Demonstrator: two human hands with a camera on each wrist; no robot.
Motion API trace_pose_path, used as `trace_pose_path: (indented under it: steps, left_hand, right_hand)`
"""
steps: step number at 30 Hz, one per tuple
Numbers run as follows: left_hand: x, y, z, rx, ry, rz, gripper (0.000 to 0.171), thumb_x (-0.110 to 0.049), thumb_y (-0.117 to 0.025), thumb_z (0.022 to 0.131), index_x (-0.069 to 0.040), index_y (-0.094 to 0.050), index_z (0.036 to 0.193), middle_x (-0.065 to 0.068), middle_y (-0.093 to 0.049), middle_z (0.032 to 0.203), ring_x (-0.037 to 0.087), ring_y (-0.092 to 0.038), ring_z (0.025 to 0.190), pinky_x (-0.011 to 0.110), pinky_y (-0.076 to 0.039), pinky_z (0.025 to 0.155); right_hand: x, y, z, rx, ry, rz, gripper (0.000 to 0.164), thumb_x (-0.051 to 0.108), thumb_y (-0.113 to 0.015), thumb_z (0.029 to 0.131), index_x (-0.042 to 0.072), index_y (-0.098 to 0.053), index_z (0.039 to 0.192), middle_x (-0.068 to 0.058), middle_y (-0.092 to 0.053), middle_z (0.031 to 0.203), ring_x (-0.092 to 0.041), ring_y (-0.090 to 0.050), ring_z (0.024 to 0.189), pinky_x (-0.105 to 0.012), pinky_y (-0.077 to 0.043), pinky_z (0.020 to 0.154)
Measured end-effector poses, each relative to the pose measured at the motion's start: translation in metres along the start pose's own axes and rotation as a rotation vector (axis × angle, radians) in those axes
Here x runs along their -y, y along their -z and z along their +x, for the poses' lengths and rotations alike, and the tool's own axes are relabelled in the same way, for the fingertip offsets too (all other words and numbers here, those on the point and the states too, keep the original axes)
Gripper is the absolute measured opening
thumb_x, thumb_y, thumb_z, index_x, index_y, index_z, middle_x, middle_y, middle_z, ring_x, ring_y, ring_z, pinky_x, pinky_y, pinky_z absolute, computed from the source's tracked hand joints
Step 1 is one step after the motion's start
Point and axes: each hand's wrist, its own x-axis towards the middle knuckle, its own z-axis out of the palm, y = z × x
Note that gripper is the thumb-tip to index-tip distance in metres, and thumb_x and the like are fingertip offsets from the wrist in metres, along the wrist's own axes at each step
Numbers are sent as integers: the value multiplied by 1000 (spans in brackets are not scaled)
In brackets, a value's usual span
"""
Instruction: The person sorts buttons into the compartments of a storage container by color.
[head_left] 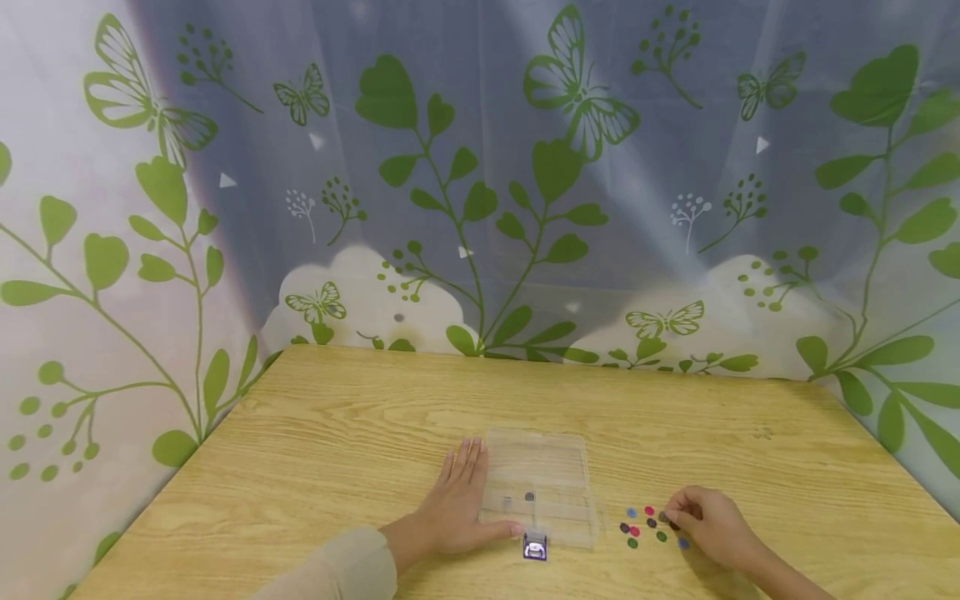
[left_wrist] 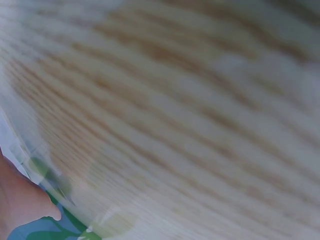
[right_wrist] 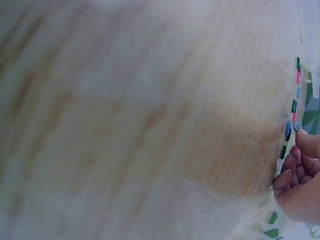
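Observation:
A clear plastic compartment box (head_left: 536, 458) lies with its lid folded back on the table, and a dark button (head_left: 529, 497) is in one of its compartments. My left hand (head_left: 462, 508) lies along the box's left side with straight fingers, its thumb reaching over the front edge by the purple-framed latch (head_left: 535, 547). To the right of the box my right hand (head_left: 712, 525) pinches a grey button (right_wrist: 297, 126) between thumb and fingertip, just above the scattered buttons. Among these are a pink button (head_left: 649, 511), a blue button (head_left: 632, 512) and a green button (head_left: 662, 537).
The wooden table (head_left: 360, 433) reaches back to a curtain (head_left: 480, 167) printed with green leaves and butterflies. Several loose buttons lie between the box and my right hand. Only part of each hand shows in the wrist views, where blurred wood grain fills most of the picture.

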Motion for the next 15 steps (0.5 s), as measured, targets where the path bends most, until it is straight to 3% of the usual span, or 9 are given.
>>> trace_pose_path:
  steps: [6,15]
  left_hand:
    - [0,0,0,4,2,-14,105,-68,-46,83,7,-7,146,25,-2,154,37,0,143,51,-7,117]
    - [-1,0,0,1,8,-7,106,-69,-46,82,7,-7,146,25,-3,154,36,-1,144,50,-7,117]
  right_hand:
    - [1,1,-1,7,20,15,6,3,-57,88,0,-61,84,-1,-58,74,-1,-45,62,-16,-43,57]
    - [5,4,1,-3,-31,12,7,2,-57,88,2,-62,83,-1,-59,75,-4,-46,64,-18,-42,57]
